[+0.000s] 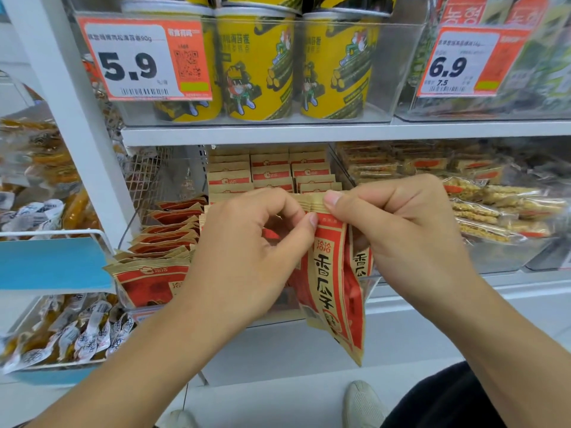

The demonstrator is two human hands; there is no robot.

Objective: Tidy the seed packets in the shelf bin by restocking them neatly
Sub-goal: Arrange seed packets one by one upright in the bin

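Note:
Both of my hands hold a small bunch of tan-and-red seed packets in front of the clear shelf bin. My left hand pinches their top edge from the left, thumb and forefinger together. My right hand grips the same top edge from the right, fingers curled over it. The packets hang down past the bin's front rim. More seed packets stand in a leaning row at the bin's left, and further rows stand upright behind my hands.
Yellow snack tubs stand on the shelf above, with price tags 5.9 and 6.9. Bagged snack bars fill the bin to the right. A white upright post and wire baskets of wrapped snacks are at the left.

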